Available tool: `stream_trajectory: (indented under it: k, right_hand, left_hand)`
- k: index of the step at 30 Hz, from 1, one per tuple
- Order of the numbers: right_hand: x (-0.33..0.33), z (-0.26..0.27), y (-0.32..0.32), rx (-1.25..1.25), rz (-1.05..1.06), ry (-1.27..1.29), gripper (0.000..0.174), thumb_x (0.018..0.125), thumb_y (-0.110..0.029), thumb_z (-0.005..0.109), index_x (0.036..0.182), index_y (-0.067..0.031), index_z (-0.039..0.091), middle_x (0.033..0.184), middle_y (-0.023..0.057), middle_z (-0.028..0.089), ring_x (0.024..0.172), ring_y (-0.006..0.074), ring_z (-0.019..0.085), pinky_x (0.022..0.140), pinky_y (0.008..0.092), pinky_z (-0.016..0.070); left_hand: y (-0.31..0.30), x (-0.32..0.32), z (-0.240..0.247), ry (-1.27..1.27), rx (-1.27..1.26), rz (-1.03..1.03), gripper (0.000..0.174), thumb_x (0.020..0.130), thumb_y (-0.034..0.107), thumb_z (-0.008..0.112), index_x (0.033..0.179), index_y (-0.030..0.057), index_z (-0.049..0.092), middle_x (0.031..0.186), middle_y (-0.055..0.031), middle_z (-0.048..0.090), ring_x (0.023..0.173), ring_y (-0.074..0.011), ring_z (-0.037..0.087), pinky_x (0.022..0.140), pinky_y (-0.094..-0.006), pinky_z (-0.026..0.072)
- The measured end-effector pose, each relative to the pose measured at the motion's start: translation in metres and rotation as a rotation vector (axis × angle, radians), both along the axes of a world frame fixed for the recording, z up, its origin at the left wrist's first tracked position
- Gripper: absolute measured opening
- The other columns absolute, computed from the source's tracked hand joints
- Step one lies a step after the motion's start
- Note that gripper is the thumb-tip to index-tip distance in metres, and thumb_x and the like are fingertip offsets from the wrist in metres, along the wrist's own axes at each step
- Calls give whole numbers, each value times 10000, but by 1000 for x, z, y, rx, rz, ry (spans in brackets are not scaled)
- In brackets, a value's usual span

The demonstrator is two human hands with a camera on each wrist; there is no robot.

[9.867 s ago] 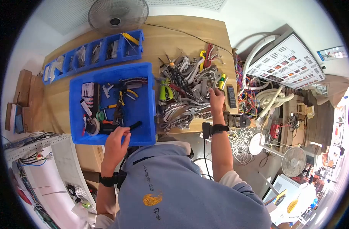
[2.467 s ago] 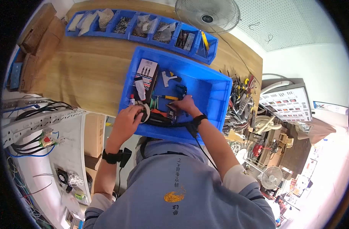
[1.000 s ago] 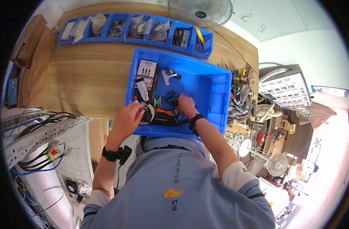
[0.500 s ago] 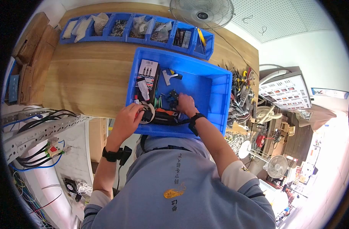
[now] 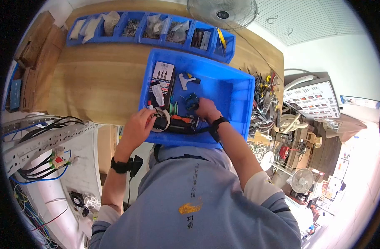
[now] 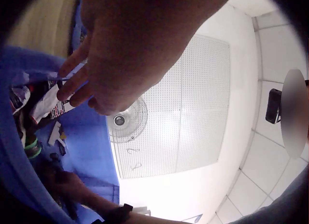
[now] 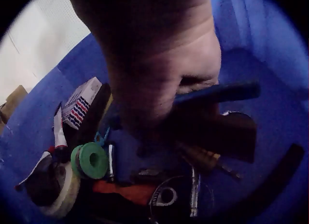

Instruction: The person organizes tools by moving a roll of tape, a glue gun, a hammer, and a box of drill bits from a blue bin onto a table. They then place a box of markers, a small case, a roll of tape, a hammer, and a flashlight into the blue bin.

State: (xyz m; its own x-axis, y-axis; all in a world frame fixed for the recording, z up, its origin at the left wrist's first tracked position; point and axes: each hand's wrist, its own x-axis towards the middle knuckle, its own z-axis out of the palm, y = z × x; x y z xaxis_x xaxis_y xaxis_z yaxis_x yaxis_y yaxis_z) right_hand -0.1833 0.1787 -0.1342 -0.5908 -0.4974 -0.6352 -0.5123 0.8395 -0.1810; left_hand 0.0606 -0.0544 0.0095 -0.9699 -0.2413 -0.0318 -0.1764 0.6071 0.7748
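The left hand is at the near left of the blue bin, fingertips beside a white tape roll. In the left wrist view, the left hand's fingers are loosely bent, with nothing seen in them. Inside the bin, the right hand grips a dark tool with blue parts. The right wrist view shows the right hand curled over this dark tool; its fingertips are hidden. Below lie a green spool and an orange item.
A marker box, a white tube and a white T-shaped tool lie in the bin. Small blue trays line the wooden table. Tangled tools and cables lie right of the bin; a fan stands behind.
From the cable pile about ten seconds ago, the right hand has moved into the bin and gripped the dark tool. The left hand has moved to beside the tape roll, where it stays.
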Motion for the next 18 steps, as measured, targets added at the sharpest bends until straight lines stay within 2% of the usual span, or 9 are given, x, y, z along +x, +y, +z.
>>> stream_trajectory:
  k: [2, 5, 8, 11, 14, 17, 18]
  right_hand:
    - [-6, -8, 4, -61, -60, 6, 593, 706, -314, 787, 1172, 14, 621, 1090, 269, 687, 1032, 422, 665, 907, 474, 539]
    - [-8, 7, -3, -167, -219, -62, 603, 686, -288, 821, 1164, 29, 634, 1053, 237, 706, 1017, 357, 687, 892, 439, 538]
    - [-10, -11, -10, -425, -369, -300, 557, 679, -239, 841, 1104, 68, 655, 985, 175, 710, 901, 254, 689, 815, 398, 542]
    - [5, -5, -30, -438, -523, -403, 471, 709, -228, 844, 1024, 82, 680, 921, 132, 691, 791, 199, 644, 725, 384, 538]
    - [18, -4, -49, -340, -665, -469, 441, 723, -234, 859, 960, 96, 686, 883, 130, 693, 756, 208, 649, 671, 392, 539]
    - [31, 3, -60, -387, -796, -567, 499, 705, -199, 856, 948, 178, 635, 941, 208, 701, 741, 269, 693, 628, 404, 559]
    - [33, -8, -62, -383, -786, -561, 483, 709, -195, 851, 938, 174, 640, 931, 210, 705, 732, 266, 696, 613, 401, 557]
  left_hand:
    - [0, -1, -1, -3, 9, -4, 213, 953, 140, 600, 1111, -2, 609, 1035, -185, 654, 957, -377, 634, 835, -440, 496]
    - [0, -3, -3, 4, 15, -17, 210, 955, 138, 596, 1109, -5, 608, 1028, -188, 650, 955, -378, 633, 836, -443, 495]
    - [1, -8, -1, 23, 33, -29, 207, 955, 132, 595, 1108, -6, 608, 1018, -189, 645, 949, -377, 634, 830, -441, 497]
    - [1, -12, 1, 37, 32, -46, 203, 954, 127, 595, 1106, -6, 609, 1011, -190, 641, 940, -376, 635, 825, -440, 498]
    - [0, -14, 0, 30, 30, -50, 201, 954, 123, 593, 1109, -4, 611, 1014, -192, 640, 939, -376, 635, 825, -441, 498]
    - [-1, -14, 1, 33, 25, -45, 203, 957, 122, 587, 1116, 0, 614, 1018, -195, 640, 949, -378, 633, 831, -439, 498]
    - [-1, -14, 1, 36, 19, -43, 204, 958, 123, 585, 1119, 1, 615, 1019, -195, 640, 954, -378, 632, 833, -437, 498]
